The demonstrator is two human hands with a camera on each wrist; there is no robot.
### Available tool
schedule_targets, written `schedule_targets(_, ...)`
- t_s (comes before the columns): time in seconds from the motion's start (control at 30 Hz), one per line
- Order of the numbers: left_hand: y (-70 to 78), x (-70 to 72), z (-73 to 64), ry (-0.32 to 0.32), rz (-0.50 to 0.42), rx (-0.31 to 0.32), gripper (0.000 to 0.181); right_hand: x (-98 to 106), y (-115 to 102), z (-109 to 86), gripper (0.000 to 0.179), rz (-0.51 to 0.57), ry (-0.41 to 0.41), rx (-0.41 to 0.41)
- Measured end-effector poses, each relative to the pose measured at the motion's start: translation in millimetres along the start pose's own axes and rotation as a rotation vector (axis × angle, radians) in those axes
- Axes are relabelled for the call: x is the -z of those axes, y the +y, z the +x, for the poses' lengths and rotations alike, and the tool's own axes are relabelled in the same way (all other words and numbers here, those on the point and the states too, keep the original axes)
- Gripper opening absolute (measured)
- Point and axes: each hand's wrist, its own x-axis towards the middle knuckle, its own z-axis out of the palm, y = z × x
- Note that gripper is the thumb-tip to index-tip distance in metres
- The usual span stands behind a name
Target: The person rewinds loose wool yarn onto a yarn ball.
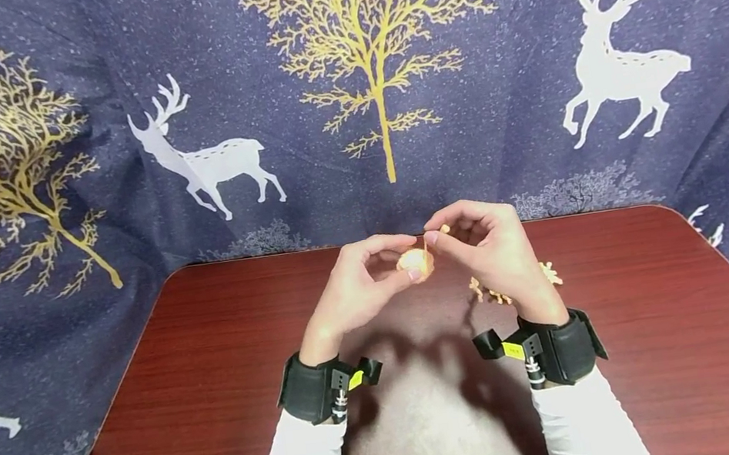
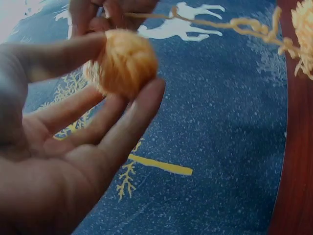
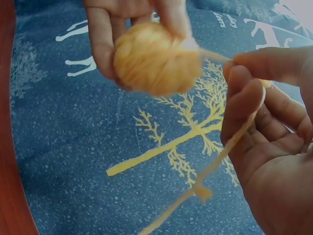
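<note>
"Just past the black wristbands (image 1: 307,391), how do the hands lie?"

"The left hand (image 1: 352,291) curves around the ball of yarn (image 1: 415,263), thumb on one side and fingertips on the other. The right hand (image 1: 496,248) pinches the yarn strand (image 3: 215,159) between thumb and forefinger, its other fingers bent."

"Where's the ball, and which way does it point?"

"Held up over the tabletop (image 1: 218,380), between the hands. It's roundish, so I can't pick out a long axis; the strand leads off it straight to the right fingertips, then runs on below them with a small knot or loop in it."

"Anything in the way?"

"The right wrist (image 1: 539,304) partly hides loose yarn (image 1: 550,273) on the tabletop. Beyond the far edge hangs a dark blue cloth (image 1: 470,181) printed with white deer (image 1: 629,66) and yellow trees (image 1: 374,47)."
</note>
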Motion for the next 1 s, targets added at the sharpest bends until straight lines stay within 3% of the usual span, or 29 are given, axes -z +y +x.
schedule_targets(0.13,2.5,1.1,-1.6,-0.107,-0.122,-0.01,0.046,0,1,0.7,0.008,0.008,0.04,-0.001)
schedule_targets(0.27,4.4,0.9,-2.3,-0.176,-0.259,-0.061,0.053,-1,3,1.4,0.008,0.004,0.039,-0.01)
schedule_targets(0.53,8.3,1.6,-2.7,-0.179,-0.351,-0.165,0.051,-1,9,3.3,0.007,0.0,0.03,-0.022)
schedule_targets(0.7,10.0,2.5,-3.9,-0.115,-0.378,-0.206,0.039,-2,12,4.6,0.006,-0.06,-0.018,-0.063)
schedule_targets(0.8,9.6,2.4,-3.4,-0.022,-0.391,-0.211,0.036,-4,13,5.0,0.006,-0.091,-0.069,-0.078)
schedule_targets(1.0,5.3,0.6,1.2,0.176,-0.422,-0.149,0.033,-8,10,3.7,0.005,-0.145,-0.177,-0.065)
